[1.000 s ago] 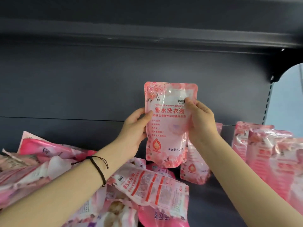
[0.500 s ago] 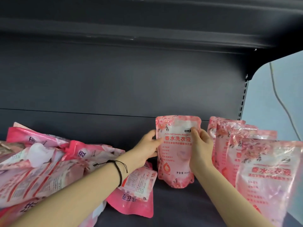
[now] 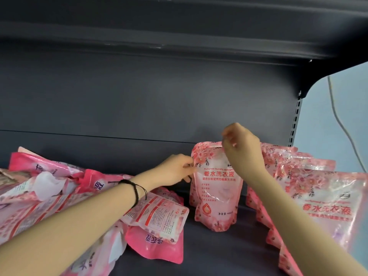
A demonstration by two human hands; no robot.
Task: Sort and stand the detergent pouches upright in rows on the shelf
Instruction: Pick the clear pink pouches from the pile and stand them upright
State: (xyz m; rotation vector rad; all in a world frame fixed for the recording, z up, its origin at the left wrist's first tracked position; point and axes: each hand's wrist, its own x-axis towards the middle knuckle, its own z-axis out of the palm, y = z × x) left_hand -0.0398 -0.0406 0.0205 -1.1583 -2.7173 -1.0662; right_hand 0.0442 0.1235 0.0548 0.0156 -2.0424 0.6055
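The pale pink pouch (image 3: 216,188) stands upright on the dark shelf floor (image 3: 215,253), its printed front facing me, near the back panel (image 3: 139,108). My left hand (image 3: 175,170) pinches its upper left edge between thumb and fingertips, the fingers curled close. My right hand (image 3: 242,151) sits at its top right corner with the fingers bent loosely; I cannot tell whether they grip the top seal or only touch it. A black cord bracelet (image 3: 134,189) circles my left wrist.

Just right of the pouch, with a narrow gap, a row of upright pouches (image 3: 310,188) runs from the back panel toward me, each overlapping the next, the nearest one reaching the right edge of the view. To the left, a loose pile of pouches (image 3: 49,194) lies flat and tilted, and one deeper pink pouch (image 3: 157,246) lies flat closest to the shelf front. Between the pile and the upright row, bare shelf floor stays open in front of the held pouch. The upper shelf (image 3: 179,36) hangs well above the pouch tops.
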